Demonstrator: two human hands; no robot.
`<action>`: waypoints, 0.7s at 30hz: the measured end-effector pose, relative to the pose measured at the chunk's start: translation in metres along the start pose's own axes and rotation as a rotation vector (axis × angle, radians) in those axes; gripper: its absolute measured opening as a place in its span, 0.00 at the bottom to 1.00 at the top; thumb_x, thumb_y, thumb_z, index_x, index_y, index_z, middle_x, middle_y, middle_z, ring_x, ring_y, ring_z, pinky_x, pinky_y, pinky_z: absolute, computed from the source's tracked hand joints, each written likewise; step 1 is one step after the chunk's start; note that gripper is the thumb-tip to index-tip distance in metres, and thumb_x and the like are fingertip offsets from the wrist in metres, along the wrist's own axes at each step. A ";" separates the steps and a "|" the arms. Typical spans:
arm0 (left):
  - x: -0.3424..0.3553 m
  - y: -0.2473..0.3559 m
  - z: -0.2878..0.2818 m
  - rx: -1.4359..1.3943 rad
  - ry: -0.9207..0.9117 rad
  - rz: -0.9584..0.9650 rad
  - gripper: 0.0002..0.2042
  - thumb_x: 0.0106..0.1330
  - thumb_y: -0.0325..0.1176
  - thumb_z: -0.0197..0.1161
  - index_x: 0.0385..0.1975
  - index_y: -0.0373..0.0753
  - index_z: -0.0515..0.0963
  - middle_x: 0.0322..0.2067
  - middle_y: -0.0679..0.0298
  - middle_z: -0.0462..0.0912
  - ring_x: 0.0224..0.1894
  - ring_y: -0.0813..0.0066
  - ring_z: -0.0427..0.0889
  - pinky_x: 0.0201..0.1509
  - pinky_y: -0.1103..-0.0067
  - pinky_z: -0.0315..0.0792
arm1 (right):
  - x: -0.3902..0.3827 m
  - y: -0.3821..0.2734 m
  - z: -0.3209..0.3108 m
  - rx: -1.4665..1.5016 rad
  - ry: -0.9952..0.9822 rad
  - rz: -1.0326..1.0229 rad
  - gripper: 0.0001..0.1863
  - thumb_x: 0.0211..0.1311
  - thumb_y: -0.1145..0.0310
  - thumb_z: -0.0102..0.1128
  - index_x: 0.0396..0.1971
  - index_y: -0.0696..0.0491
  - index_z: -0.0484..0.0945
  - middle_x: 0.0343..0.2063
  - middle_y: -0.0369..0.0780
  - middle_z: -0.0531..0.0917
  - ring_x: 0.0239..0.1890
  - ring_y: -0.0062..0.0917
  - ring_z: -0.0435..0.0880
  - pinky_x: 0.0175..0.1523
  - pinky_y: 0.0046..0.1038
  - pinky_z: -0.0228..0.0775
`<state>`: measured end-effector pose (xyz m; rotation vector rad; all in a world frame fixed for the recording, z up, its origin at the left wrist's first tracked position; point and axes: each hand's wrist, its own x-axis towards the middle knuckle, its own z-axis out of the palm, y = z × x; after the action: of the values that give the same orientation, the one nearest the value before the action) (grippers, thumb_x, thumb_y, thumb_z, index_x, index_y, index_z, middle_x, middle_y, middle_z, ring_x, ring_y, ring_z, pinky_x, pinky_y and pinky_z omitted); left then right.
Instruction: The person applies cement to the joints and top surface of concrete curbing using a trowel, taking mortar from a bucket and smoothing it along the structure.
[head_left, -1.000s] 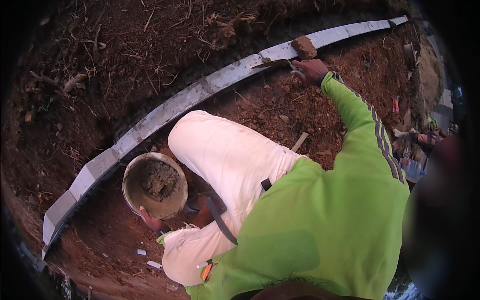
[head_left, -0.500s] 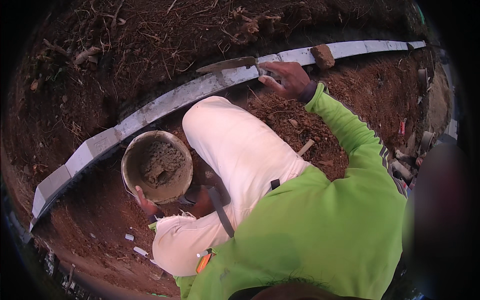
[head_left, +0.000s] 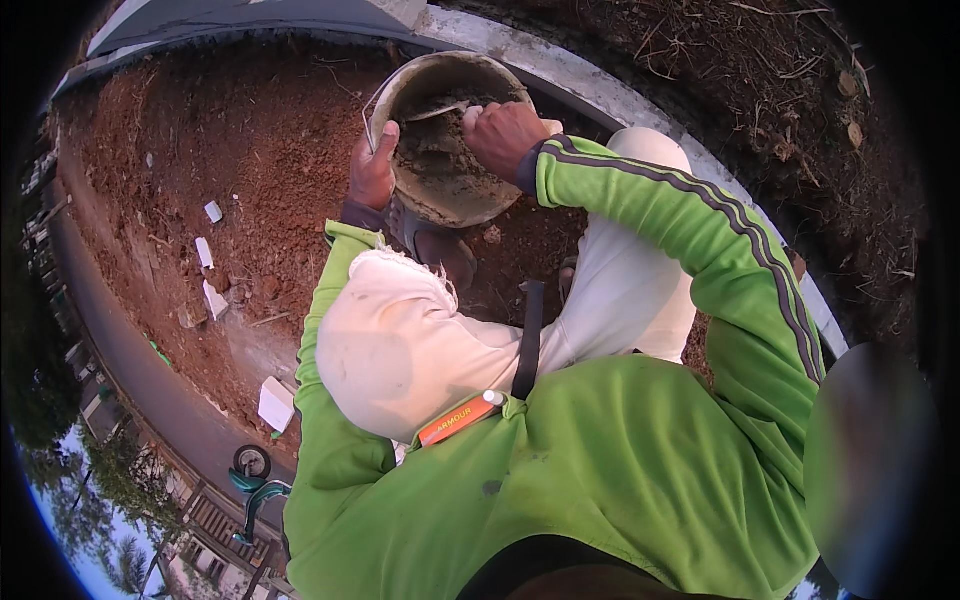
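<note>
A round bucket (head_left: pixel 466 208) of wet grey mortar (head_left: pixel 436 165) stands on the soil just ahead of my legs. My left hand (head_left: pixel 372 172) grips its left side, thumb up by the rim. Over the bucket's right part, my right hand (head_left: pixel 505 135) is closed round the handle of a trowel (head_left: pixel 438 110). The trowel's blade reaches left into the bucket, above or against the mortar; its tip is hard to make out. My fingers hide most of the handle.
A curving row of pale kerb blocks (head_left: pixel 570 72) runs behind the bucket and down the right side. White broken pieces (head_left: pixel 206 253) and a white block (head_left: pixel 277 404) lie on the reddish soil (head_left: pixel 270 130) to the left. Farther off are a road (head_left: pixel 150 350) and a green motorbike (head_left: pixel 258 490).
My view has swung left. My right hand has left the kerb with the trowel and is now inside the bucket. My left hand stays on the bucket.
</note>
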<state>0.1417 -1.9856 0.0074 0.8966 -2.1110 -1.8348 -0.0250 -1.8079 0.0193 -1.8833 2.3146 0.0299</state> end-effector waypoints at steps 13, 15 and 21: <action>-0.020 -0.005 0.006 -0.016 0.047 0.144 0.24 0.76 0.45 0.55 0.62 0.32 0.72 0.56 0.58 0.78 0.59 0.70 0.74 0.66 0.74 0.64 | -0.024 0.028 -0.006 0.191 -0.391 0.243 0.21 0.71 0.53 0.51 0.43 0.59 0.76 0.29 0.53 0.86 0.34 0.49 0.87 0.41 0.48 0.79; -0.022 -0.006 0.003 -0.085 0.045 0.128 0.24 0.75 0.43 0.55 0.63 0.32 0.71 0.58 0.56 0.78 0.61 0.69 0.74 0.67 0.74 0.63 | -0.026 0.025 -0.007 0.330 -0.433 0.271 0.25 0.71 0.50 0.50 0.45 0.61 0.77 0.31 0.55 0.85 0.38 0.51 0.87 0.45 0.49 0.78; -0.019 -0.012 0.000 -0.252 0.048 0.144 0.23 0.75 0.41 0.55 0.63 0.31 0.71 0.58 0.58 0.77 0.61 0.69 0.74 0.67 0.75 0.62 | -0.033 -0.016 0.008 0.435 -0.567 0.179 0.28 0.70 0.47 0.48 0.44 0.61 0.81 0.36 0.58 0.85 0.42 0.51 0.86 0.50 0.49 0.78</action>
<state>0.1607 -1.9760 0.0002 0.7020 -1.8123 -1.9279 -0.0024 -1.7778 0.0172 -1.2522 1.8964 0.0660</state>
